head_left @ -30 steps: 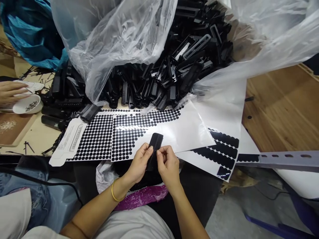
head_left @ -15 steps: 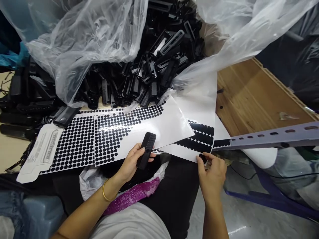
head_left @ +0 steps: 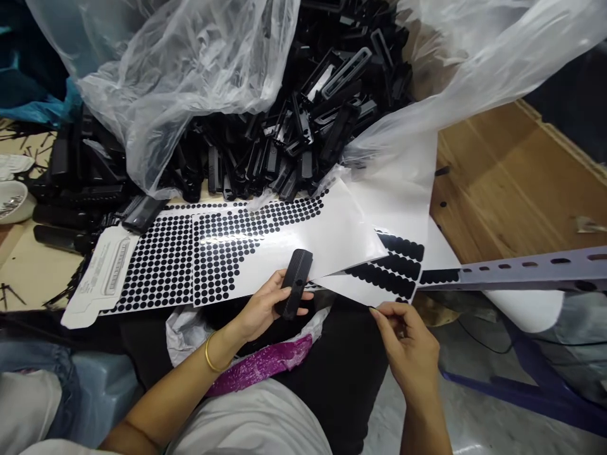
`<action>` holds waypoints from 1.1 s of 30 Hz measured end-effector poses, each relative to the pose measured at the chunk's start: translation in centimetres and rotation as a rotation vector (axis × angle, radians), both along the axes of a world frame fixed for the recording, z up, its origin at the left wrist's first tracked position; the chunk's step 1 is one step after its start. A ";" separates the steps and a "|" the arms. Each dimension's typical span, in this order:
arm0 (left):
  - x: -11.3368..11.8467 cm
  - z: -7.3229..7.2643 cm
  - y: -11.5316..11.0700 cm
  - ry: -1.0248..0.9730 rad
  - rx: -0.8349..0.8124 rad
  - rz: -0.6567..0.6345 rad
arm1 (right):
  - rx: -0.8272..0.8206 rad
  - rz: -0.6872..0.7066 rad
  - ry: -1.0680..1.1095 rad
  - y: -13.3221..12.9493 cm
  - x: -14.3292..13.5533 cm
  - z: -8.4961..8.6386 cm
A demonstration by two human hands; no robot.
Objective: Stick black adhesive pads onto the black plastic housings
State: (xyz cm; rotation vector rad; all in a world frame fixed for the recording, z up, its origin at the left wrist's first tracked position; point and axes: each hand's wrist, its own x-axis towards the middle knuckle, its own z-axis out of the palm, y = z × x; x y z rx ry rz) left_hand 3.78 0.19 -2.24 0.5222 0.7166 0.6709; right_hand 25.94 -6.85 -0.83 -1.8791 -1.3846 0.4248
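Work at the counter [head_left: 38, 278], partly done. My left hand [head_left: 265, 303] holds a long black piece [head_left: 294, 297] upright at a slight tilt, thumb against one side and fingers passing behind it; the piece is held over the front edge of the paper sheets. One round black dot shows on its face, near the middle, so I judge at least one is in place. My right hand [head_left: 412, 344], well apart to the right, has thumb and forefinger pinched together on a thin dark scrap [head_left: 370, 308]; it is seen edge-on, and I take it for another dot, not yet on the piece. The front sheet [head_left: 317, 234] is bare over its right part and dotted over its left, which suggests that much of its stock is used. The sheet to its left [head_left: 161, 265] is dotted over most of its visible face; the lower right sheet [head_left: 374, 292] bears dense black rows. Beyond lies a large heap of black parts [head_left: 265, 158] under clear plastic [head_left: 199, 69]; I cannot tell which parts are finished.
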 end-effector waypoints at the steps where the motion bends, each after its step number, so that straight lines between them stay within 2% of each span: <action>1: -0.1 -0.1 0.0 -0.023 -0.006 -0.018 | -0.020 0.012 0.135 0.1 -1.0 0.2; 5: -0.4 -0.8 -0.1 -0.072 -0.029 -0.058 | -0.147 0.179 0.605 1.5 -5.4 0.8; 10: -1.1 -1.2 -0.2 -0.043 -0.056 -0.065 | -0.247 0.254 0.791 3.1 -8.1 0.8; 24: -1.4 -0.9 -0.1 -0.041 -0.073 -0.033 | -0.293 0.315 0.670 4.1 -8.7 -0.2; 33: -1.6 -0.7 0.0 0.005 -0.027 -0.071 | -0.325 0.370 0.557 4.3 -8.4 0.2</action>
